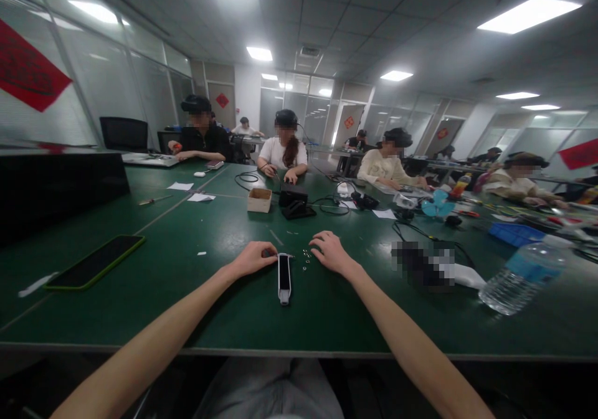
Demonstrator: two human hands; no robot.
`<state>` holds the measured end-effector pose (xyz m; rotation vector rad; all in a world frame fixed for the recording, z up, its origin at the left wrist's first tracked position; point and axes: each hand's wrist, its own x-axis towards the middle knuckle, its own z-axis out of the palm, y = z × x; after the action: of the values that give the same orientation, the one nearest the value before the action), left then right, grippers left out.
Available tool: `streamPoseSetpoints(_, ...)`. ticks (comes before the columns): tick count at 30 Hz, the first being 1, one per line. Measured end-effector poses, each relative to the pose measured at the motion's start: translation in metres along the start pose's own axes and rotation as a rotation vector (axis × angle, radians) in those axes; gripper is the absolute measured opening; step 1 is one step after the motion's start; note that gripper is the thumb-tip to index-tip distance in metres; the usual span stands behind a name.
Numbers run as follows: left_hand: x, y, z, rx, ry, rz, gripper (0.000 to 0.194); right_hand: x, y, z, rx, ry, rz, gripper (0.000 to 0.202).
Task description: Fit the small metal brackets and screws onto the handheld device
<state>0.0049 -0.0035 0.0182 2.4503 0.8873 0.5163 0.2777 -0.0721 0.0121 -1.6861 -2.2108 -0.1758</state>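
On the green table (pixel 224 319) lies a slim white device with a long black face (pixel 284 273), its narrow end toward me. My left hand (pixel 255 258) rests just left of its far end, fingers curled in to a pinch; what they hold, if anything, is too small to make out. A thin metallic bit shows by the device's top, past those fingertips. To the right are several small shiny ring-like pieces, perhaps nuts (pixel 306 259). Beside them my right hand (pixel 331 253) lies palm down, fingers apart and bent, fingertips near the pieces, with nothing visible in its grasp.
Ahead are a small open box (pixel 259 200) and a black stand-like object (pixel 296 201) with cables. A phone (pixel 98 262) in a green case lies left. Right are a water bottle (pixel 521 276), a blue tray (pixel 517 233) and a small fan (pixel 436 204). Other people sit across the table.
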Motion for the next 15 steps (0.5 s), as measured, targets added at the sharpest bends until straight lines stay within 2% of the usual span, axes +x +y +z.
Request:
streamPoseSetpoints(4,0.0,0.002,0.0,0.008,0.004,0.003,0.026,0.003,-0.015,0.008,0.004,-0.03,-0.061,0.023)
streamPoseSetpoints(15,0.001,-0.003,0.004,0.023,0.026,0.008,0.024,0.005,-0.02,0.007,-0.049,-0.042,-0.014,0.018)
